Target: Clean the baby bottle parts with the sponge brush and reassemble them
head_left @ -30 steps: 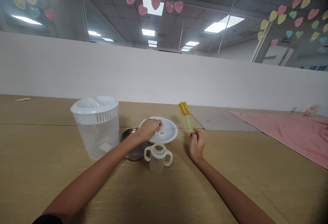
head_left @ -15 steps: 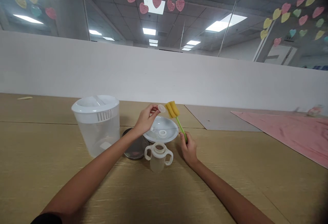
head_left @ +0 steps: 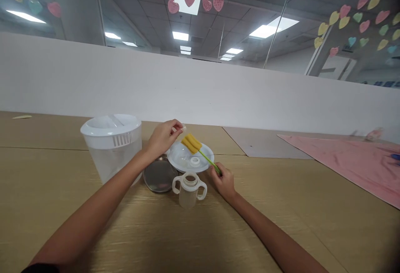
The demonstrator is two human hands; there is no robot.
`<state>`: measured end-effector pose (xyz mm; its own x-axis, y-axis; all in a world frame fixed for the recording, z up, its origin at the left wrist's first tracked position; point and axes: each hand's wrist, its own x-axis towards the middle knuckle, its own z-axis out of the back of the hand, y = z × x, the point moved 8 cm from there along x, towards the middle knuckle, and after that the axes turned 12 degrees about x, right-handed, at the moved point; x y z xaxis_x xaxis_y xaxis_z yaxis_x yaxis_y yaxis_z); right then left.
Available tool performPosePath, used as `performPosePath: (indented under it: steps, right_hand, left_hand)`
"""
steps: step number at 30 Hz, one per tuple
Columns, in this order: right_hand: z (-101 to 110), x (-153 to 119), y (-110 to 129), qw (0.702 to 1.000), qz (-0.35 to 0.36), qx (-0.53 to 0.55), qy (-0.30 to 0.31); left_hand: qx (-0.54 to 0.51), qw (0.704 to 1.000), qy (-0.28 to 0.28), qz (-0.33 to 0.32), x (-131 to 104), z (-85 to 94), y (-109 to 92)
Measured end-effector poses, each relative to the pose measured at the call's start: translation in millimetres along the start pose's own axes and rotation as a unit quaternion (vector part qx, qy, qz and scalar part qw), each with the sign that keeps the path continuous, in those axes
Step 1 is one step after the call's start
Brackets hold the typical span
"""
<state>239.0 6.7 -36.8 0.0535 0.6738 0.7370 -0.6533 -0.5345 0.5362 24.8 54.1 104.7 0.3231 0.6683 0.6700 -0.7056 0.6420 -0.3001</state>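
Observation:
My left hand (head_left: 167, 136) pinches a small clear round piece (head_left: 183, 128) above the back left of a white bowl (head_left: 208, 153). In my right hand (head_left: 222, 180) is the green handle of a brush with a yellow sponge head (head_left: 191, 144); the sponge hangs over the bowl, just below the clear piece. A white ring (head_left: 195, 162) lies inside the bowl. In front of the bowl stands a clear cup with two white handles (head_left: 188, 189), its top uncovered. A round dark metal tray (head_left: 160, 175) lies to the cup's left.
On the left stands a big translucent bucket (head_left: 108, 156) with a white lid. A pink cloth (head_left: 353, 160) covers the right side of the table, beside a grey sheet (head_left: 265, 144). A white wall (head_left: 187, 89) runs behind the table.
The sponge head has swung left and down over the bowl. My left hand has moved left and slightly up with the clear piece. The whole view has shifted slightly.

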Motion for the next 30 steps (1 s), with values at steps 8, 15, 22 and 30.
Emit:
performPosePath:
  steps: [8, 15, 22, 30]
  right_hand:
    - [6, 4, -3, 0.999, -0.03, 0.021, -0.031]
    - [6, 4, -3, 0.998, -0.036, 0.025, -0.035]
    - [5, 5, -4, 0.999, -0.035, 0.03, -0.029]
    - [4, 5, -4, 0.998, -0.037, 0.042, -0.02]
  left_hand:
    - [0.219, 0.968, 0.125, -0.012, -39, -20.7, 29]
    - [0.222, 0.953, 0.206, -0.006, -80, -53.4, 51]
    - [0.172, 0.965, 0.198, -0.007, -95, -74.4, 62]
    - [0.142, 0.987, 0.074, -0.026, -100, -57.6, 51]
